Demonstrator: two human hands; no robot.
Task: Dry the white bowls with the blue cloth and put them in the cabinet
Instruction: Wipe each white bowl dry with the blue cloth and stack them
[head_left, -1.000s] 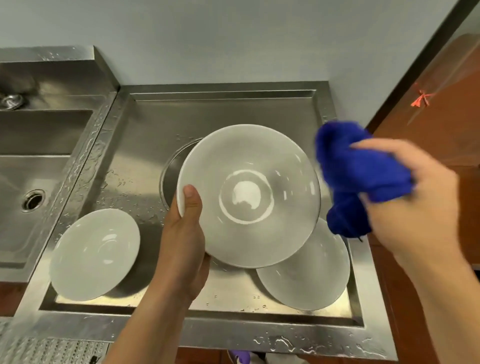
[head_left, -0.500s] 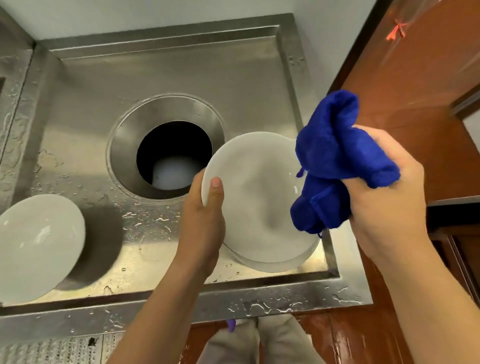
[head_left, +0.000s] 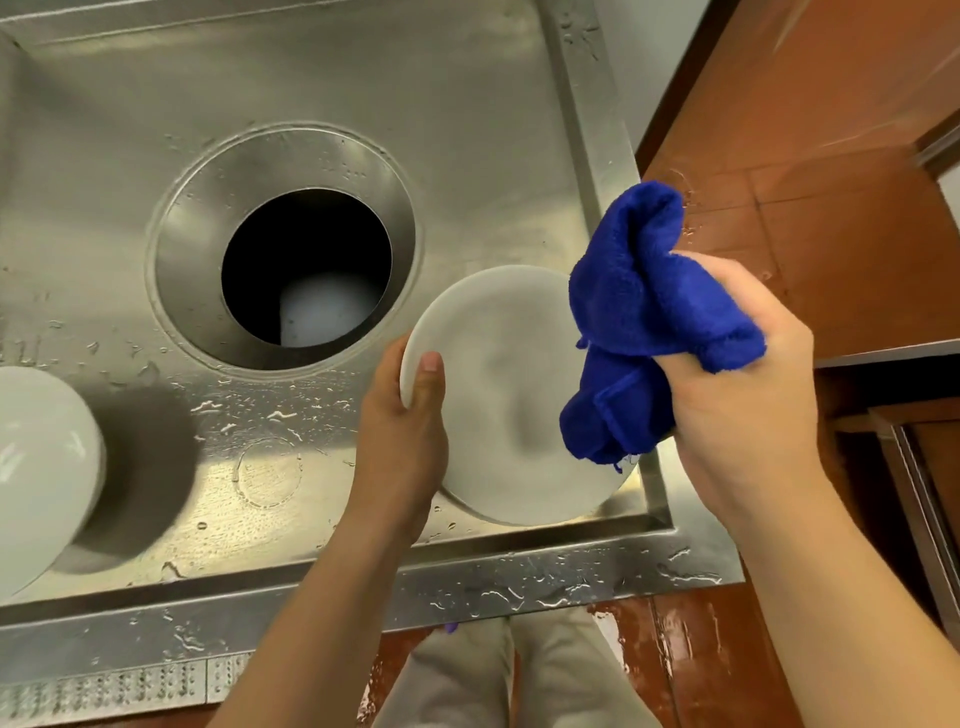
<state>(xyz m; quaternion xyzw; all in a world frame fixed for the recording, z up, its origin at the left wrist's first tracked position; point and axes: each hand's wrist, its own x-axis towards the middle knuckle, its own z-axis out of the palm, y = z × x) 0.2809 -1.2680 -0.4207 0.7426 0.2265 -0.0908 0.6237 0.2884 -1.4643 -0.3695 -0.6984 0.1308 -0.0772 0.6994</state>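
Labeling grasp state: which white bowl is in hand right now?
The bowl gripped by the left hand, beside the blue cloth. The other bowl sits untouched at the tray's left edge.

A bowl sits between the left hand and, at right, the right hand with the cloth; another bowl lies far left on the steel tray, whose round opening lies behind

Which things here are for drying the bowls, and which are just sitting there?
For the job:
- held white bowl, in the left hand
- blue cloth, in the right hand
- white bowl waiting at the left

Just there:
- round hole in the steel counter
- red floor tiles
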